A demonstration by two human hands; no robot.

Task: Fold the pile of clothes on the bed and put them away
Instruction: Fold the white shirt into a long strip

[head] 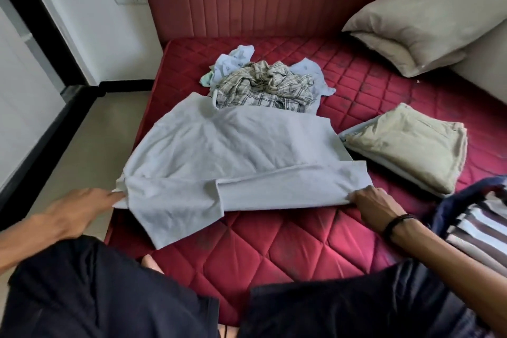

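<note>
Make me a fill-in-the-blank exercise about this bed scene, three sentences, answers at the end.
1. Both hands, left hand and right hand, hold the pale ____ shirt.
2. The unfolded pile's top garment has a ____ pattern.
3. The folded beige trousers lie to the shirt's ____.

Answers: blue; checked; right

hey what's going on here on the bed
A person is folding a pale grey shirt spread on the red mattress. Both hands pinch its near edge, left hand and right hand. An unfolded pile of clothes lies behind it; folded beige trousers sit to the right.
</note>
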